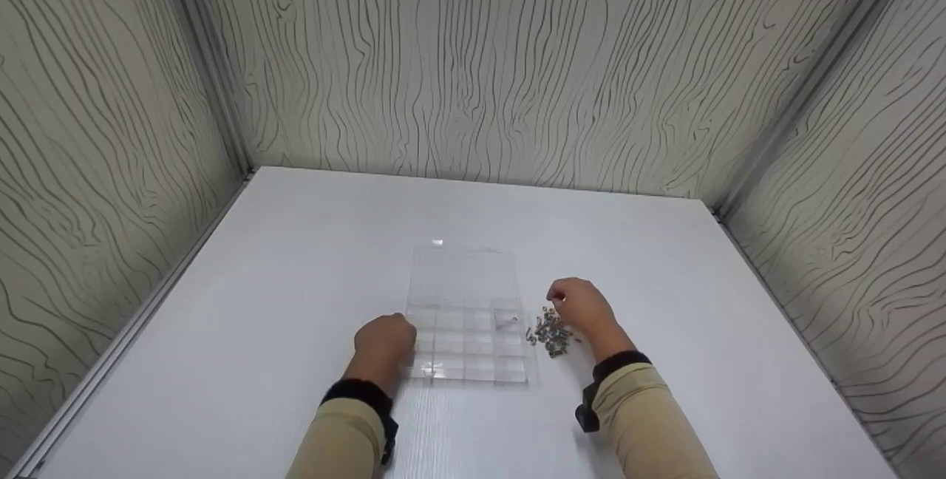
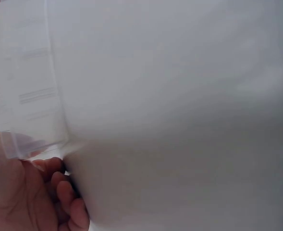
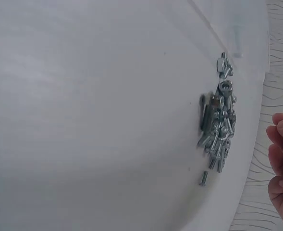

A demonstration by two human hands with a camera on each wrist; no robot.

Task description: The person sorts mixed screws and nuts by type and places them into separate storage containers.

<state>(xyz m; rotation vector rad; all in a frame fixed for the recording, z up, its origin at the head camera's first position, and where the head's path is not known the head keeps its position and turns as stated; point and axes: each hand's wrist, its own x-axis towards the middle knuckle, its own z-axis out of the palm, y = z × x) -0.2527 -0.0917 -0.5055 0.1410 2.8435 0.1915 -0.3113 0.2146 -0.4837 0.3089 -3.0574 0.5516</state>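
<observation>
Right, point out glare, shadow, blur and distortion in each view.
Head: glints on the clear box, faint shadow beside the right sleeve; left wrist: dim shading across the white table, box washed out; right wrist: bowed table edge, screw pile partly blurred.

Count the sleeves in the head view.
2. The left sleeve lies below and left of the clear box; the right sleeve lies below and right of the pile of screws and nuts. Both run out of the picture's bottom edge.
</observation>
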